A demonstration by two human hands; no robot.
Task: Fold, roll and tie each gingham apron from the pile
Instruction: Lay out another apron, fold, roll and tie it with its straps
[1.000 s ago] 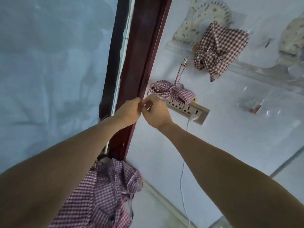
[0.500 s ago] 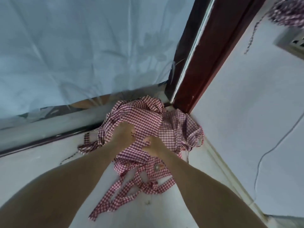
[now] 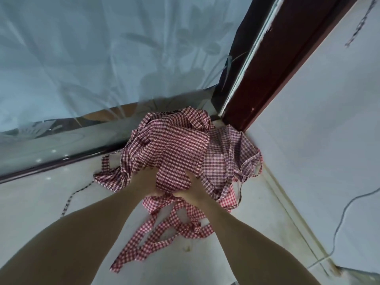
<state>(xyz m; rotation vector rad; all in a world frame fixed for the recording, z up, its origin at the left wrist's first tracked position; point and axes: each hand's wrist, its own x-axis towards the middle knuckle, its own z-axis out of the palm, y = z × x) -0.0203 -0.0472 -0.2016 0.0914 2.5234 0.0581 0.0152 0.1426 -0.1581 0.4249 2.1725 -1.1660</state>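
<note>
Red-and-white gingham apron (image 3: pixel 174 145) bunches up between our fingers: our left hand (image 3: pixel 144 182) and right hand (image 3: pixel 193 188) each grip its near edge, fingers curled into the cloth, thumbs close together. Beyond our fingertips it lies on the pile of aprons (image 3: pixel 224 161) in the floor corner. Loose gingham straps (image 3: pixel 164 229) trail below our wrists on the pale floor (image 3: pixel 41 202). Farther off stand a dark red door frame (image 3: pixel 273 68), a plastic-covered glass panel (image 3: pixel 102 58) and a white cable (image 3: pixel 339 233).
</note>
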